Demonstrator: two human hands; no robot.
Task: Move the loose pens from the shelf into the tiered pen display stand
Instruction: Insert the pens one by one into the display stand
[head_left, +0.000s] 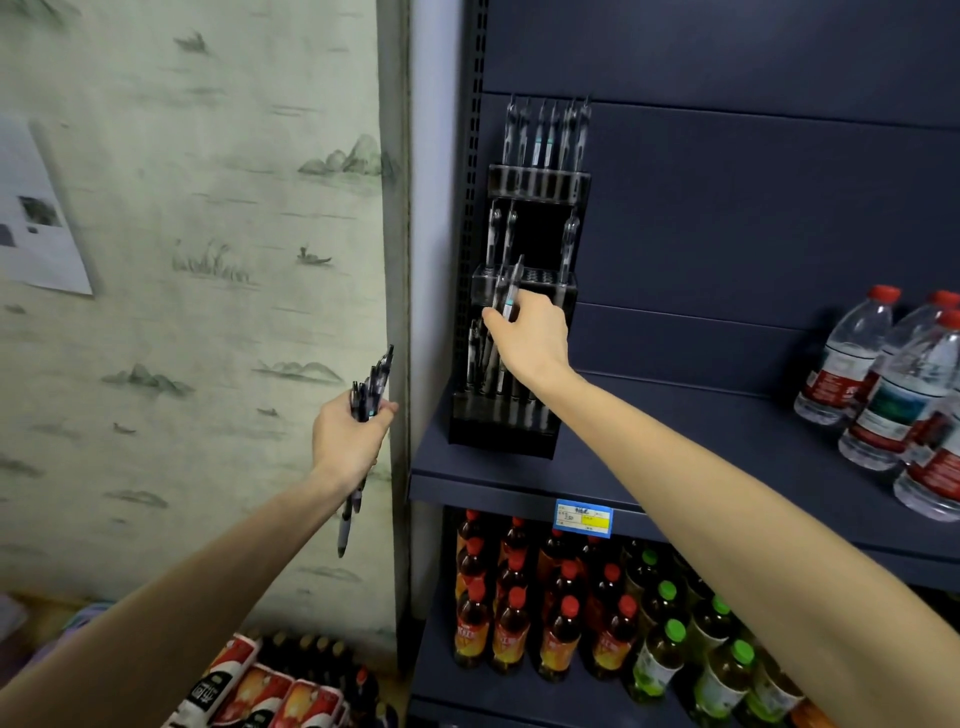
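Pen: pinched in R hand, tip down, tilted, at stand's mid tier.
Stand: black, 3 tiers, on shelf at its left end; top tier full, mid w/ few pens.
Bundle: spare pens, fisted in L hand, 8 o'clock of stand, off shelf.
Bottles: water, 3 o'clock of stand, well apart.
Tag: on shelf edge, 5 o'clock of stand.

Dim, even indoor light; soft focus throughout, wide-angle bending at the edges, no glare.
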